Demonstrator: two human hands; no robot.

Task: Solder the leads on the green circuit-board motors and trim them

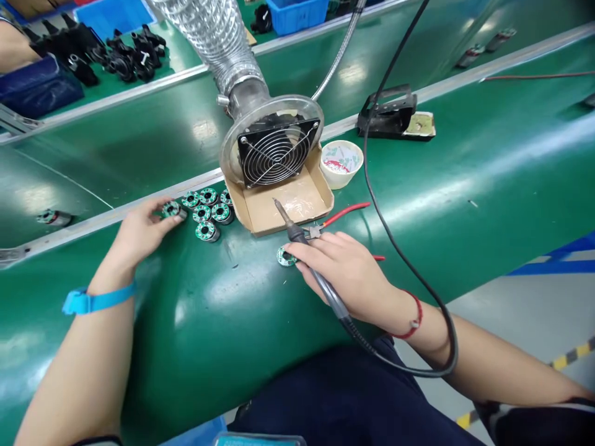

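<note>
My left hand, with a blue band at the wrist, grips a small round motor topped by a green circuit ring. Several similar motors stand upright just right of it. In my right hand is a soldering iron, its tip pointing up and left over the front of a cardboard tray. Another green circuit ring lies beside the right fingers, partly covered by them. Pliers with red handles lie partly under the right hand.
A fan on a foil duct stands in the tray. Right of it are a white cup and an iron stand with sponge. The iron's black cable loops over my right forearm. Black parts lie beyond the ledge.
</note>
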